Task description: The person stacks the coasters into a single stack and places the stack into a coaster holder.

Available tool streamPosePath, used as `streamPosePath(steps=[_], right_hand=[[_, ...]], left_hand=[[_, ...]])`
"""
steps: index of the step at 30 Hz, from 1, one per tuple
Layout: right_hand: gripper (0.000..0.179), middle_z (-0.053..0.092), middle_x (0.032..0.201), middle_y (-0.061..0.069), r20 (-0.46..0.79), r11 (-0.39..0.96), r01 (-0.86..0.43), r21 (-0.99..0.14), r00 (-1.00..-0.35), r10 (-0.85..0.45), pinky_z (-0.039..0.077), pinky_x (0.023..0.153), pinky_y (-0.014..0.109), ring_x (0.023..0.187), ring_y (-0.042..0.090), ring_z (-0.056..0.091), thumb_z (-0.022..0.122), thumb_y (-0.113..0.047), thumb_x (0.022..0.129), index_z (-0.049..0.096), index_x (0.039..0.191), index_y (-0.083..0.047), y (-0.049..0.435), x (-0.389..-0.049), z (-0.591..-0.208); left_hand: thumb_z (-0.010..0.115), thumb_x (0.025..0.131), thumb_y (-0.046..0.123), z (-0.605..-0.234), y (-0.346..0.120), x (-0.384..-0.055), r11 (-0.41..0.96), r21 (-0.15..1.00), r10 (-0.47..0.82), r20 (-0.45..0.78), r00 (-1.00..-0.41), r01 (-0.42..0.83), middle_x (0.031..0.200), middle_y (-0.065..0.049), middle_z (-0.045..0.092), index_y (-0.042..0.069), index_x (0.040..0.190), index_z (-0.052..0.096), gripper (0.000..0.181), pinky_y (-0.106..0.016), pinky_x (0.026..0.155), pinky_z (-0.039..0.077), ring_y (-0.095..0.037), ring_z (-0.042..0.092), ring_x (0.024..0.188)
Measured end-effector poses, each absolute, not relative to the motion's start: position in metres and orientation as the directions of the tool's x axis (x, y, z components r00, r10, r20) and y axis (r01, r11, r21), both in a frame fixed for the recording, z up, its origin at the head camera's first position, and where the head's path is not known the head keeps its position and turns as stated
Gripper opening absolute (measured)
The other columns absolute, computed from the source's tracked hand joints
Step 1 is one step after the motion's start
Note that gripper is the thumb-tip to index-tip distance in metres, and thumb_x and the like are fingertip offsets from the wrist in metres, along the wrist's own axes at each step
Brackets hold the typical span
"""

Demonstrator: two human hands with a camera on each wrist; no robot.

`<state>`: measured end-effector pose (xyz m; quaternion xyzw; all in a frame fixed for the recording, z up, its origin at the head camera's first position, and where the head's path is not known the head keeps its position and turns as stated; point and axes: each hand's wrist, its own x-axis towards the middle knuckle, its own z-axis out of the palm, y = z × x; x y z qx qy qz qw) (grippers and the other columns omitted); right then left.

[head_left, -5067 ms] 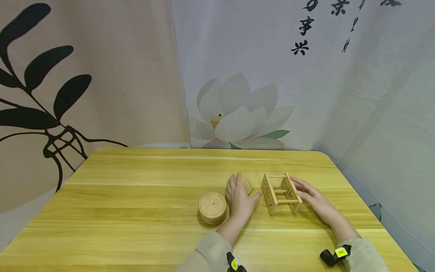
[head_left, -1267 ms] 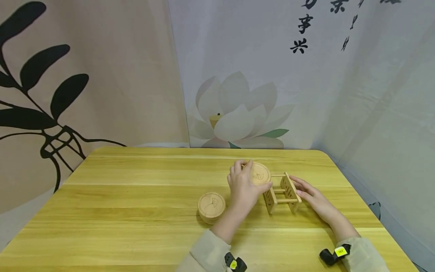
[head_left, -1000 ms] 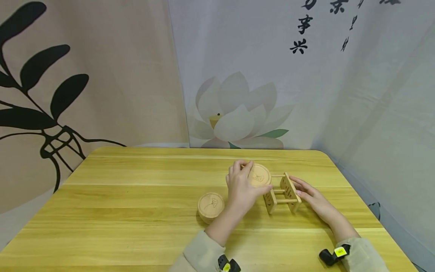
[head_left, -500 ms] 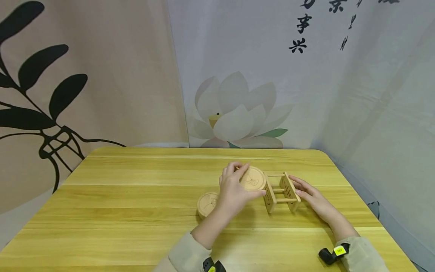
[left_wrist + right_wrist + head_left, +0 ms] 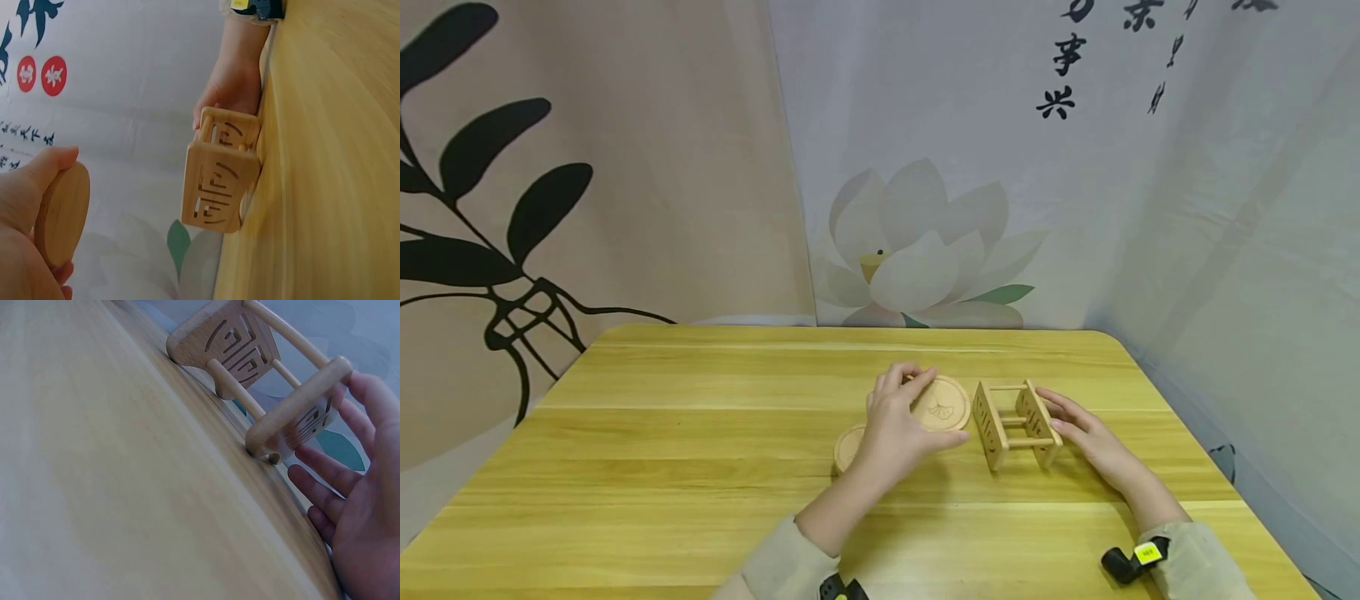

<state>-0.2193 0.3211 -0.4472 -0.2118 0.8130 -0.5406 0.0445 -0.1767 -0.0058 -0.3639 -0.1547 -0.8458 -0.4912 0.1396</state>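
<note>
My left hand (image 5: 891, 421) grips a round wooden coaster (image 5: 942, 404) by its edge, thumb on the near side and fingers on the far side. A ginkgo leaf is engraved on its face. In the left wrist view the coaster (image 5: 65, 212) is tilted, edge partly toward the camera. Just right of it stands a small wooden coaster rack (image 5: 992, 427), two slotted panels joined by thin rods. My right hand (image 5: 1090, 433) touches the rack's right panel; in the right wrist view its fingers (image 5: 328, 469) lie extended along the panel's outer face.
More round wooden coasters (image 5: 847, 446) sit on the table left of the rack, mostly hidden behind my left wrist. The wooden table (image 5: 662, 467) reaches back to a printed cloth backdrop (image 5: 700, 167).
The coaster is in my left hand, raised from the table since the oldest frame. Over the last second that hand has drawn it left and nearer, away from the rack. My right hand stays put.
</note>
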Motion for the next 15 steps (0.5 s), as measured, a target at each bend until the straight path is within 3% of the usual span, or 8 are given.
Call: streamPosePath(steps=[8,15], right_hand=[[0.05,0.04,0.14,0.029,0.155,0.325,-0.294,-0.899,-0.907,-0.392,0.034,0.093,0.016,0.116,0.0,0.048,0.041,-0.014,0.104,0.028,0.151,-0.009,0.321,-0.219,-0.448],[0.05,0.04,0.14,0.029,0.154,0.325,-0.292,-0.9,-0.908,-0.39,0.035,0.093,0.016,0.115,0.001,0.048,0.042,-0.014,0.104,0.028,0.151,-0.009,0.322,-0.22,-0.449]], left_hand=[[0.094,0.055,0.031,-0.363,-0.017,-0.173,0.448,0.799,0.143,0.378,-0.915,0.401,0.124,0.008,0.046,0.008,0.134,0.057,0.089,-0.041,0.09,0.034,-0.015,0.038,0.115],[0.094,0.054,0.031,-0.365,-0.028,-0.17,0.439,0.811,0.156,0.354,-0.922,0.386,0.128,0.009,0.047,0.009,0.133,0.058,0.09,-0.045,0.095,0.033,-0.016,0.036,0.12]])
